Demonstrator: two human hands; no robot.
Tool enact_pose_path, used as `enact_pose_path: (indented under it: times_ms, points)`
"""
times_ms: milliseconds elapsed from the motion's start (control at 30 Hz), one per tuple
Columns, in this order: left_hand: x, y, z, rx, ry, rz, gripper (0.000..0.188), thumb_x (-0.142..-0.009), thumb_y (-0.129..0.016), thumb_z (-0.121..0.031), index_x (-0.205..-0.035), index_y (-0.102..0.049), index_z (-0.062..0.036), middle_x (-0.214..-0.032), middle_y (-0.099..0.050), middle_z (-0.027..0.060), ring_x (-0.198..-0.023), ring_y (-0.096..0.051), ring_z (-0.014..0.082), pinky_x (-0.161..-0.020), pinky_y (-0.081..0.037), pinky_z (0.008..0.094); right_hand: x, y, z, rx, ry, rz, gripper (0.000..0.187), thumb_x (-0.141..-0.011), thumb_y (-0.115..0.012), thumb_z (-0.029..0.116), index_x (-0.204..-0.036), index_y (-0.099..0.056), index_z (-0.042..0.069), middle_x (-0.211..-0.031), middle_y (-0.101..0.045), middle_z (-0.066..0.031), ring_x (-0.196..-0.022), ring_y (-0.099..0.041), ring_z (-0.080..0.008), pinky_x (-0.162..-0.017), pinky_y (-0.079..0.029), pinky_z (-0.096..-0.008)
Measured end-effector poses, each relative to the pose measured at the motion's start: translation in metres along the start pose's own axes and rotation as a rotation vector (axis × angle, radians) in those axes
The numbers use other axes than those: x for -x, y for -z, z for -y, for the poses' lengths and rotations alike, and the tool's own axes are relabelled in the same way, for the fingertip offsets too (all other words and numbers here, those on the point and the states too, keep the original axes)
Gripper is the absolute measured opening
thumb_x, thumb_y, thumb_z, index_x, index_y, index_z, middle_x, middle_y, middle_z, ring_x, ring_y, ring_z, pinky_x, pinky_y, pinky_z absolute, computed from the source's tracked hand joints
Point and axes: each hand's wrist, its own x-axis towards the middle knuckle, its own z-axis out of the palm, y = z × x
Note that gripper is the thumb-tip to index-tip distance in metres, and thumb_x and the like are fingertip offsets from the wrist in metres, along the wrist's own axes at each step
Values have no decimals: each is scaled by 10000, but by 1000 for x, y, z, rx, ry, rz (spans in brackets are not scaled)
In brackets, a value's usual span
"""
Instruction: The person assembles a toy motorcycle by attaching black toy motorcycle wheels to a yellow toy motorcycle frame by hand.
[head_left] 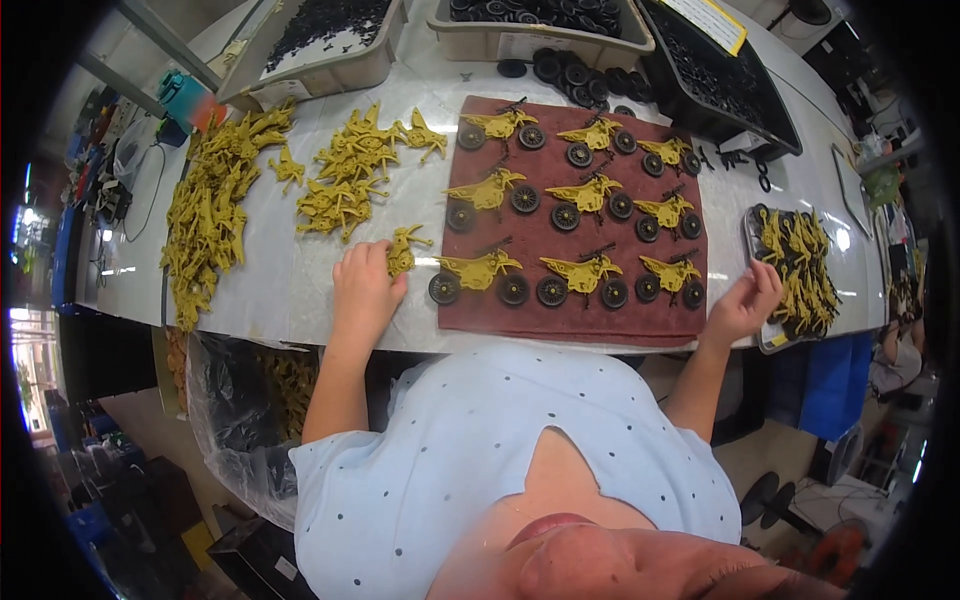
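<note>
A maroon cloth [580,325] in front of me bears rows of toy motorcycles with yellow bodies and black wheels, such as this toy motorcycle [580,281]. Left of the cloth, my left hand [366,288] rests on the table, its fingers closed at a loose yellow motorcycle body [404,249]. Past the cloth's right edge is my right hand [746,303], fingers curled together; anything in them is too small to make out. It is nearest to a tray [778,342] filled with yellow-and-black toy motorcycles.
Yellow motorcycle bodies lie in a large heap [212,205] and a smaller pile [345,180] on the left. Bins of black parts [310,75], wheels [540,42] and small black pieces [725,85] line the back. Loose wheels [580,75] lie behind the cloth. A bottle [188,98] stands far left.
</note>
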Motion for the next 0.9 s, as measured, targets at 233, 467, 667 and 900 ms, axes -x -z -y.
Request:
enact_pose_path:
  times_ms: [233,467,667,900]
  points:
    - [13,16,9,278,-84,-88,482,-663,-735,-57,-1114,-573,-7,-1006,-564,125,-997,-531,317,-871,-430,391,0,-24,119,-523,218,451,320,-690,-544,-163,-934,-660,9,-939,-599,-121,-819,-592,-243,-687,-485,-300]
    - [-21,9,-39,430,-561,70,474,-637,-731,9,-1095,-609,-4,-1034,-565,125,-984,-549,286,-849,-472,354,29,-51,165,-617,196,858,278,-726,-656,-36,-993,-631,41,-998,-592,-98,-902,-591,-286,-755,-495,-364]
    - [-31,-5,-42,468,-682,106,430,-653,-728,-5,-1069,-617,13,-1030,-576,120,-987,-552,294,-856,-474,365,39,-52,166,-468,291,972,256,-766,-681,37,-1017,-632,49,-1022,-580,-88,-920,-571,-262,-770,-469,-358]
    - [-31,-4,-36,442,-645,137,384,-687,-719,-31,-1057,-629,18,-1048,-589,125,-1002,-559,297,-876,-468,367,39,-53,165,-452,279,991,245,-748,-671,67,-990,-634,65,-1017,-593,-70,-956,-576,-248,-801,-448,-372]
